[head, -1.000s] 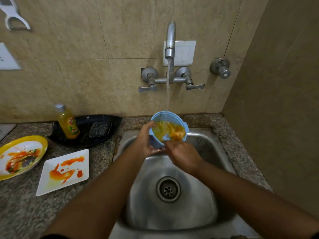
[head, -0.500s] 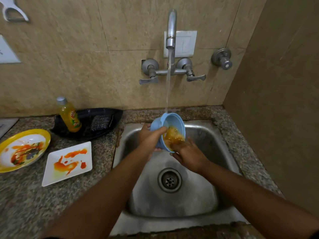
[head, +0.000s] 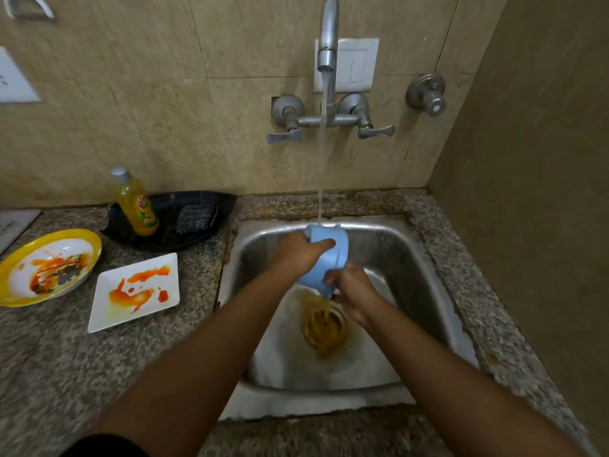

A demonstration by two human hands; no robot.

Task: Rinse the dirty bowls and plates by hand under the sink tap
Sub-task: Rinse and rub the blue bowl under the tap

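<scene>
Both hands hold the blue bowl (head: 324,258) over the sink (head: 425,268); the bowl is tipped mouth-down, its base toward the camera and the tap (head: 328,37); the water stream (head: 321,153) falls onto its upper edge. The left hand (head: 296,252) clasps the bowl's upper side, its thumb pressed across the base; the right hand (head: 354,288) grips the lower rim, fingers curled under it. Orange-brown liquid pours from the bowl's lower edge and pools around the drain (head: 324,324), which it mostly covers.

On the granite counter (head: 49,364) left of the sink lie two dirty pieces: a square white plate (head: 135,291) smeared with orange sauce, near the sink's edge; a round yellow-rimmed plate (head: 49,267) with red and dark smears, further left, apart from the square one. Behind them a black tray (head: 171,219) holds a yellow bottle (head: 135,202), upright, and a dark scrubber (head: 194,219) beside it.
</scene>
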